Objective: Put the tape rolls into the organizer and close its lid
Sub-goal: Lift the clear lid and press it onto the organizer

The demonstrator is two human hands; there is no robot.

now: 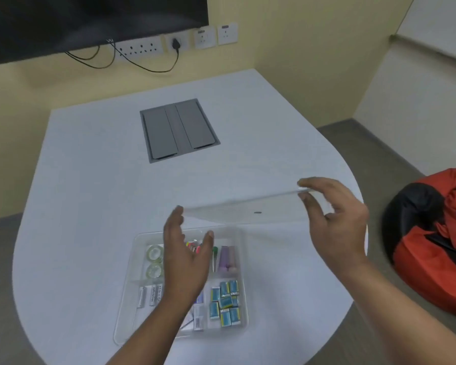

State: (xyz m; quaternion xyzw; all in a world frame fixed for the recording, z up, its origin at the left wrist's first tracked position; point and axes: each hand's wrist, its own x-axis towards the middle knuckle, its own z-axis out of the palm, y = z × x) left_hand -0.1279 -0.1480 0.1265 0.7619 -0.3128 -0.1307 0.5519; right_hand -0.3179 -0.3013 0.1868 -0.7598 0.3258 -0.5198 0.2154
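above organizer (132, 293), hands (187, 259) holding lid (237, 209)

Count, items in view: two clear tape rolls (154, 261), upper-left compartment of one clear plastic organizer (127, 306). One clear flat lid (237, 210). Three white cylindrical batteries (150, 295), left centre. About ten small blue-and-white boxes (224, 302), lower right; exact number uncertain.

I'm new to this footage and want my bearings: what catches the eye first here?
Two bare hands hold a clear lid in the air above an open clear organizer near the front of the white table; the right hand pinches its far edge, the left hand is at its near corner. Two tape rolls already sit in the organizer's back-left compartment. A red and black bag lies at far right.
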